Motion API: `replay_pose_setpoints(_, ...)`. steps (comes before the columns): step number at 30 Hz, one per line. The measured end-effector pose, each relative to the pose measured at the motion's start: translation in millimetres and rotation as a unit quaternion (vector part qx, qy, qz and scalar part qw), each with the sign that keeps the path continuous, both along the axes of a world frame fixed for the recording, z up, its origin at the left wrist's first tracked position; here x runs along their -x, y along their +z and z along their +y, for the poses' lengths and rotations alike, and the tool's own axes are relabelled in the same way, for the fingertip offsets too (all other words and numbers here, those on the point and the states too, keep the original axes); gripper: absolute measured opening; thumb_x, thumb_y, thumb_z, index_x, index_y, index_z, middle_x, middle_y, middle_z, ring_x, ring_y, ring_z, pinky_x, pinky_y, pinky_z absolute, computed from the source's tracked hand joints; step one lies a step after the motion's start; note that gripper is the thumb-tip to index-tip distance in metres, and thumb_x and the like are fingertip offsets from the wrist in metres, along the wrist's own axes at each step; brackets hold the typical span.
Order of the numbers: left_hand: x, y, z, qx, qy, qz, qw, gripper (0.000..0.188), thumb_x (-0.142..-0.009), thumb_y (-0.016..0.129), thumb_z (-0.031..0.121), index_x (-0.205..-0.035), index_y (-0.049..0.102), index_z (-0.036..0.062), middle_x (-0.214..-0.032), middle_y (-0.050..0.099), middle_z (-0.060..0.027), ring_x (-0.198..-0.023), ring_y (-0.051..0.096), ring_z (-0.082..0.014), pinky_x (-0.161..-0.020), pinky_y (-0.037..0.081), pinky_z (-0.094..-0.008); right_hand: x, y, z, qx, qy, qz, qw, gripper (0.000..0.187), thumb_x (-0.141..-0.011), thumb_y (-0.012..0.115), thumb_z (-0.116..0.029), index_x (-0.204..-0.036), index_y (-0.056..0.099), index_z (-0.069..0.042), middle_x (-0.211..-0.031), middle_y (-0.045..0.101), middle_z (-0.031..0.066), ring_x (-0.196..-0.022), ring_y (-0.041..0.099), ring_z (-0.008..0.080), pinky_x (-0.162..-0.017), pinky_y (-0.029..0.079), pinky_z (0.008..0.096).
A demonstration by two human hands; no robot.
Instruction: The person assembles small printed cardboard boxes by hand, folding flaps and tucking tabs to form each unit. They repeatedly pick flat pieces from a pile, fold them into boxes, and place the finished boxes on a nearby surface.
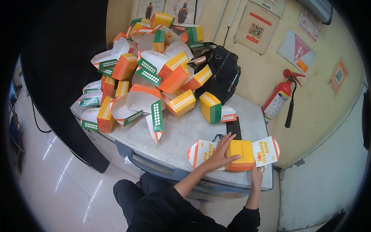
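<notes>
A paper food carton, yellow on top with an orange lower side, lies at the counter's near right. White end flaps with orange tips spread out to both sides of it. My left hand rests over the left flap and the carton's left edge, fingers stretched out and thumb across the yellow panel. At the carton's lower right corner is my right hand, closed on the edge just below the right flap. Its fingertips are partly hidden there. Beyond the carton lies a flat dark object, with a small chain beside it.
Several folded cartons in yellow, orange, green and white form a tall pile on the grey counter. A black backpack leans against the pile. A red fire extinguisher hangs by the wall on the right.
</notes>
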State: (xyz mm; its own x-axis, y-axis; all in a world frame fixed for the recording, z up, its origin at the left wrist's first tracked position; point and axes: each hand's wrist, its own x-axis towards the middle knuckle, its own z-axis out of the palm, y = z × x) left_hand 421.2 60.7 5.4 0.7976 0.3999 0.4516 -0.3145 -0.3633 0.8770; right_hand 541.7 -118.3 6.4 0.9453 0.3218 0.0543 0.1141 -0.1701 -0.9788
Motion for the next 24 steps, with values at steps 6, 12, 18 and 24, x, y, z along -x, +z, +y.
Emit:
replay_pose_setpoints(6, -2.3, 0.2, -3.2, -0.031, 0.028, -0.001, 0.999, 0.081, -0.074, 0.072, 0.034, -0.137, 0.028, 0.0089, -0.141, 0.025, -0.0225, -0.135, 0.021, -0.0365, -0.11, 0.02, -0.0437, -3.1, 14.2, 8.4, 0.062, -0.06, -0.184, 0.979, 0.074, -0.079, 0.069, -0.018, -0.136, 0.027, 0.001, -0.126, 0.047, 0.0165, -0.116, 0.047, 0.0273, -0.095, 0.036, 0.039)
replay_pose_setpoints(12, -2.6, 2.9, -1.1, -0.037, 0.04, 0.006, 0.999, 0.079, -0.074, 0.072, 0.032, -0.136, 0.029, 0.0076, -0.137, 0.028, -0.0239, -0.133, 0.023, -0.0366, -0.109, 0.021, -0.0435, 9.4, 81.3, 19.2, 0.212, -0.086, -0.503, 0.833, 0.067, -0.078, 0.069, -0.023, -0.133, 0.037, -0.004, -0.129, 0.043, 0.0213, -0.125, 0.032, 0.0393, -0.107, 0.018, 0.0501)
replay_pose_setpoints(18, -3.8, 0.5, -0.7, -0.06, 0.045, -0.01, 0.997, 0.078, -0.074, 0.072, 0.032, -0.135, 0.03, 0.0065, -0.135, 0.031, -0.0211, -0.13, 0.025, -0.0371, -0.108, 0.022, -0.0437, -21.3, 79.8, 62.5, 0.337, 0.233, -0.383, 0.828, 0.046, -0.093, 0.039, -0.041, -0.116, 0.056, -0.004, -0.119, 0.056, 0.0123, -0.123, 0.04, 0.0277, -0.111, 0.006, 0.0486)
replay_pose_setpoints(24, -2.4, 3.7, -0.6, -0.059, 0.043, 0.007, 0.997, 0.077, -0.075, 0.071, 0.03, -0.135, 0.029, 0.0066, -0.133, 0.033, -0.0199, -0.128, 0.028, -0.0352, -0.108, 0.023, -0.0417, -55.2, 36.6, 61.3, 0.3, 0.219, -0.323, 0.871, 0.051, -0.096, 0.03, -0.041, -0.095, 0.062, -0.002, -0.094, 0.061, 0.0134, -0.104, 0.051, 0.0271, -0.107, 0.014, 0.048)
